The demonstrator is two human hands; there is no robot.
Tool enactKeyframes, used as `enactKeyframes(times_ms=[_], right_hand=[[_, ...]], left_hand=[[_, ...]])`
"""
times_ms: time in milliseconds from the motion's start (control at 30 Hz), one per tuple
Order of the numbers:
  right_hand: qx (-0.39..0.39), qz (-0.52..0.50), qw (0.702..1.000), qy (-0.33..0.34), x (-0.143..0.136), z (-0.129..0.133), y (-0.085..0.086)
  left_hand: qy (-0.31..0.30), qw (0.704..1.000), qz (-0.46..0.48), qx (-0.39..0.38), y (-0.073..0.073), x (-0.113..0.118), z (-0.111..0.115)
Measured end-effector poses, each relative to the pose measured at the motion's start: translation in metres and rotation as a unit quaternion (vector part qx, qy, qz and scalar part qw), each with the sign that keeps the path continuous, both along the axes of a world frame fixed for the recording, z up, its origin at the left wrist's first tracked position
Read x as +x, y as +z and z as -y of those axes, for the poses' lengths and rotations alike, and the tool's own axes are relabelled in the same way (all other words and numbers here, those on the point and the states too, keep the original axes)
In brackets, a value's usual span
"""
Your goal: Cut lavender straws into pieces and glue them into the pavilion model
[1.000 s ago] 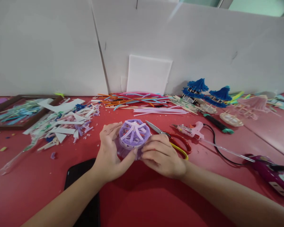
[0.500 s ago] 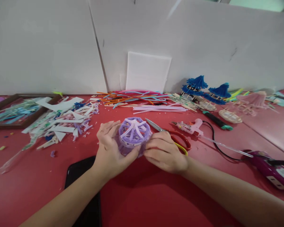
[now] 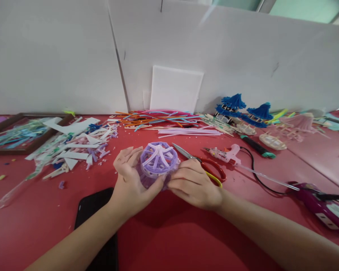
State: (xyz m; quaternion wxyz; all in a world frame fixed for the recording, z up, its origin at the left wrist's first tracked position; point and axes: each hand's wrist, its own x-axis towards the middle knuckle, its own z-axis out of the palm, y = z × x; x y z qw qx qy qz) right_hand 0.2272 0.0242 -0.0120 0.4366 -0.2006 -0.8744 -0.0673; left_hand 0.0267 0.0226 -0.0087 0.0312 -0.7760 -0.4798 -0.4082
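Observation:
A small purple pavilion model (image 3: pixel 159 158), with pale spokes running from its peak to a round rim, sits between my two hands over the red table. My left hand (image 3: pixel 131 180) curls around its left side, the thumb along the near edge. From the right, my right hand (image 3: pixel 196 182) presses its bent fingers against the lower rim; the fingertips are partly hidden. Just beyond my right hand lie scissors (image 3: pixel 214 171) with red and yellow handles, blades pointing away to the left. Under my left forearm rests a black phone-like slab (image 3: pixel 94 205).
Scraps of paper and cut pieces (image 3: pixel 73 146) cover the left, beside a brown frame (image 3: pixel 5 151). Coloured sticks (image 3: pixel 164 118) lie at the back. At right are a pink glue gun (image 3: pixel 227 153), a purple power strip (image 3: pixel 322 209), a green-and-black cutter (image 3: pixel 257 146) and blue-roofed models (image 3: pixel 233 103).
The view has tilted and shifted slightly. Both hands keep their hold on the purple model, with the right fingers moved only a little along its rim.

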Motion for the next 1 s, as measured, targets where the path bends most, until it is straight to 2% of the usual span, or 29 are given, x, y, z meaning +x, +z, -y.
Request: enactKeyframes(times_ms=[233,400,600,833,1000], right_hand=[[0.021,0.031,0.999,0.008,0.002,0.003,0.001],[0.017,-0.001,1.000,-0.006,-0.001,0.001,0.001],[0.007,0.049,0.999,0.008,0.002,0.000,0.007],[-0.034,-0.017,0.999,0.014,0.008,-0.001,-0.002],[-0.038,-0.021,0.999,0.013,0.008,-0.002,-0.002]], left_hand=[[0.004,1.000,-0.003,-0.006,-0.003,-0.002,0.000],[-0.006,1.000,0.008,-0.020,-0.001,-0.002,0.000],[-0.007,1.000,0.002,-0.022,0.000,-0.002,-0.001],[-0.011,1.000,0.023,-0.004,-0.003,-0.002,0.000],[-0.039,0.999,0.035,-0.004,-0.004,-0.003,-0.001]])
